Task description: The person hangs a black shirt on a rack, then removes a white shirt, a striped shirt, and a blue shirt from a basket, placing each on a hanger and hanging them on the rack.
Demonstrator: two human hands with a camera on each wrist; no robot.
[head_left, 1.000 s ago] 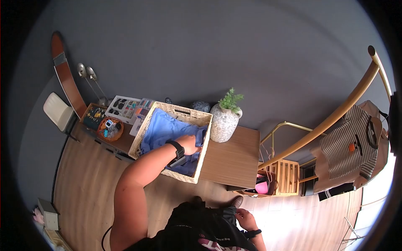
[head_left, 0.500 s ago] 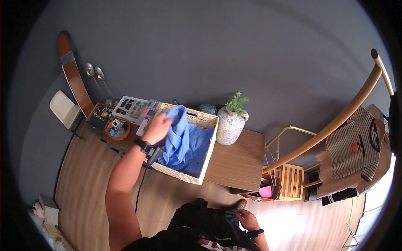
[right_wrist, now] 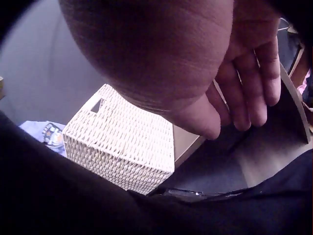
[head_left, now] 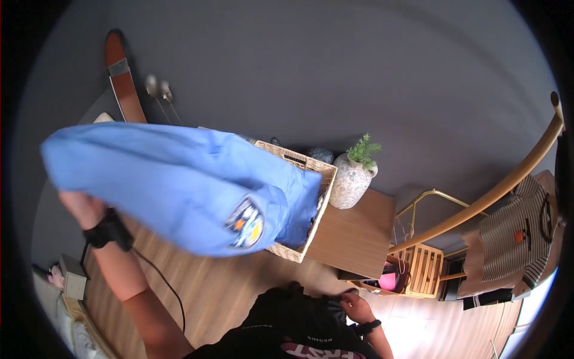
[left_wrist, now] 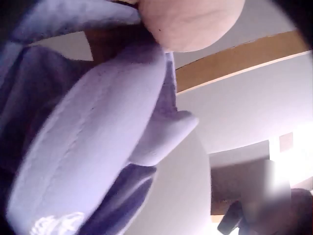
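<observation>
Raised to the left of the basket, my left hand (head_left: 82, 206) grips a blue shirt (head_left: 161, 179) by its far end; the cloth hides most of the fingers. The shirt stretches from the hand toward the wicker basket (head_left: 287, 253), overlapping it in the head view, and bears a colourful printed picture (head_left: 246, 224). In the left wrist view a stitched fold of the shirt (left_wrist: 88, 132) hangs beneath the hand. My right hand (head_left: 357, 308) is low by my body, holding nothing, with its fingers (right_wrist: 249, 93) relaxed in the right wrist view.
The basket stands on a wooden cabinet (head_left: 353, 233) beside a patterned vase (head_left: 348, 182) with a green plant. On the right, a gold rack (head_left: 478, 203) carries a striped top (head_left: 502, 239). A wooden slatted stool (head_left: 423, 269) stands below. A cable trails from my left wrist.
My left hand went from inside the basket to gripping the blue shirt, then swung up and left, drawing the cloth out long. My right hand has stayed low by my body.
</observation>
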